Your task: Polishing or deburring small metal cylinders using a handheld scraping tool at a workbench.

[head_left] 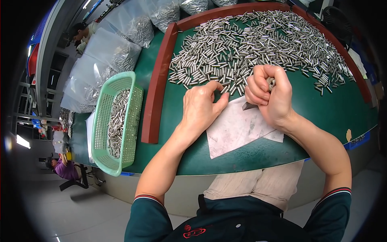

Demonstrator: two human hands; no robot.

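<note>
Small, shiny metal pins (258, 40) lie in a wide pile on the green table. At the pile's near edge is my left hand (200, 105), its fingers curled and its thumb and forefinger bent close around a pin. To its right, my right hand (271, 94) is a closed fist over a smudged whitish cloth (238, 129). A dark, flat, pointed tip (249, 106) sticks out below the fist, and something greyish shows at its top. The fingers hide the rest of what it grips. The cloth lies flat on the table, with a corner of another pale sheet under it.
A dark red bar (158, 92) separates the pile from a green plastic basket (138, 117) holding more pins. Clear plastic bags (92, 66) filled with pins line the left and far side. A blue tray (358, 140) is at the right edge. Two other people are visible at left.
</note>
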